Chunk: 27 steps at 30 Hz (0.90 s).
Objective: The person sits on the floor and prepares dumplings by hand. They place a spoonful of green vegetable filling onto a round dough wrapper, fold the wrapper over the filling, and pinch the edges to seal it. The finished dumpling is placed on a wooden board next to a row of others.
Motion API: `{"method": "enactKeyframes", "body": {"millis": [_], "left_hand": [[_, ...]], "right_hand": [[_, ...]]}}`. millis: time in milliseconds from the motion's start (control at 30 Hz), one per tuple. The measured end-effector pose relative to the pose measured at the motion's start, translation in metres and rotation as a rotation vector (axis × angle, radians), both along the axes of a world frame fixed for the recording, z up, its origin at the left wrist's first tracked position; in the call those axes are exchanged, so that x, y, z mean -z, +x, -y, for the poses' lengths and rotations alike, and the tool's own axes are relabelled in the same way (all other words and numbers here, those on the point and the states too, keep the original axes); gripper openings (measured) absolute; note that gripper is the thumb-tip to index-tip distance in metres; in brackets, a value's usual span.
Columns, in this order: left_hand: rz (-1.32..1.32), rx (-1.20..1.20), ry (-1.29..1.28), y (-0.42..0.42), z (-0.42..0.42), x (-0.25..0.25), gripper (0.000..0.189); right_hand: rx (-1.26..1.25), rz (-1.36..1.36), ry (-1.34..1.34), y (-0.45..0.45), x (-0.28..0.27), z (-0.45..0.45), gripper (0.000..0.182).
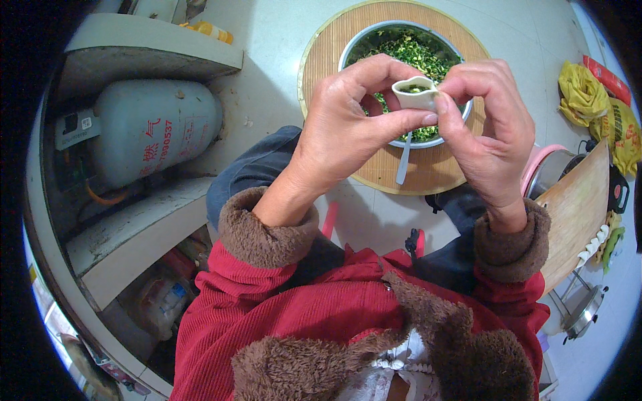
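Note:
A dumpling wrapper (424, 99) with chopped green filling in its hollow is held up in front of me, its near end gaping. My left hand (356, 108) supports it between thumb and fingers. The thumb and index finger of my right hand (484, 108) pinch its right edge. Below the hands, a metal bowl (347, 48) of chopped green filling (409, 52) rests on a round bamboo mat (323, 65). The handle of a metal spoon (403, 163) sticks out over the bowl's near rim; its other end is hidden.
A wooden board (572, 215) at right bears a row of shaped dumplings (593, 244). Beyond it are a metal pot (549, 173) and yellow plastic bags (582, 95). A gas cylinder (158, 128) lies in the left shelf; an orange bottle (213, 32) is above.

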State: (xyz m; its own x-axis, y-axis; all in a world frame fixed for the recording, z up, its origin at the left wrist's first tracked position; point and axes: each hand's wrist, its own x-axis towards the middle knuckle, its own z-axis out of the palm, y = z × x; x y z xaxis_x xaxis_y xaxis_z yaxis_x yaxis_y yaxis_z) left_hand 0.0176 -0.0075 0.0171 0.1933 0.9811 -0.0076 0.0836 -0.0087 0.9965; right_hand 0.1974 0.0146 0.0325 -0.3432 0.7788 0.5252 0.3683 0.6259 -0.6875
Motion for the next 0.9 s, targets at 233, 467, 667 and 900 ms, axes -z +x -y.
{"method": "enactKeyframes", "body": {"millis": [233,467,667,900], "left_hand": [[-0.017,-0.011,0.041,-0.001,-0.001,0.001,0.028],[-0.065,-0.009,0.034,-0.001,0.0,0.0,0.025],[-0.039,-0.014,0.058,-0.001,0.0,0.004,0.028],[0.008,-0.006,0.024,-0.004,-0.001,0.0,0.029]], "right_hand": [[-0.073,0.045,0.089,0.004,0.002,-0.007,0.016],[-0.032,0.016,0.049,0.0,0.002,-0.004,0.011],[0.037,0.046,0.066,-0.005,0.005,0.002,0.011],[-0.034,0.046,0.087,-0.001,0.002,-0.004,0.015]]}}
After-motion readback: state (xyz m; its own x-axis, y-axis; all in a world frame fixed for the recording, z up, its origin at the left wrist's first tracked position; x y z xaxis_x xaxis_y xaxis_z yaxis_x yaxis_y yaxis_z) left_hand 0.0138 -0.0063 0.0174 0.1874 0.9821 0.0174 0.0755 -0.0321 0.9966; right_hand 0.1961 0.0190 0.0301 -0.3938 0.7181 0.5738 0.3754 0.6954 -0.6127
